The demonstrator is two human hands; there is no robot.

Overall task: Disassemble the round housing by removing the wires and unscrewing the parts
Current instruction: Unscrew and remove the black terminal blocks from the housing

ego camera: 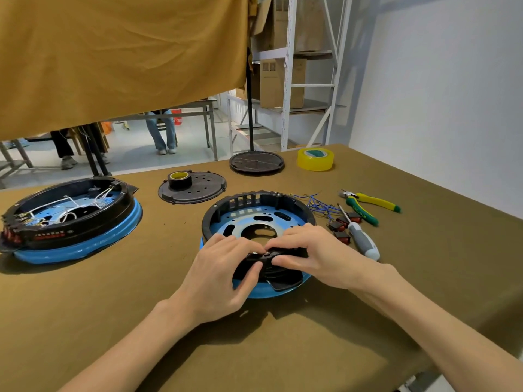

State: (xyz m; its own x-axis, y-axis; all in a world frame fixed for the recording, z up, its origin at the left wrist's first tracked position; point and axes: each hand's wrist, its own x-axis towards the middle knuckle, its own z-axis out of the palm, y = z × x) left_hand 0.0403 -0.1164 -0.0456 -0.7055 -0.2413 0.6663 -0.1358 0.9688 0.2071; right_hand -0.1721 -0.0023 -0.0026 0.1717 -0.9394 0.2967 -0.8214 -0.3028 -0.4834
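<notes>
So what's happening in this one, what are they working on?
A person is taking apart a round black and blue housing on the table. Both hands, left hand and right hand, grip its near black rim. Its inside shows no wires; loose blue wires and red switches lie beside it with a screwdriver and pliers. A second housing, still wired, sits to the left.

two bare forearms enter from the bottom edge, no sleeves in view up to the frame edge. left hand [223, 267] and right hand [314, 254]: no gloves, no rings, no watch or wristband at either wrist. nails short and unpainted where they show. knuckles and wrist bones plainly outlined. no marks or tattoos visible.
</notes>
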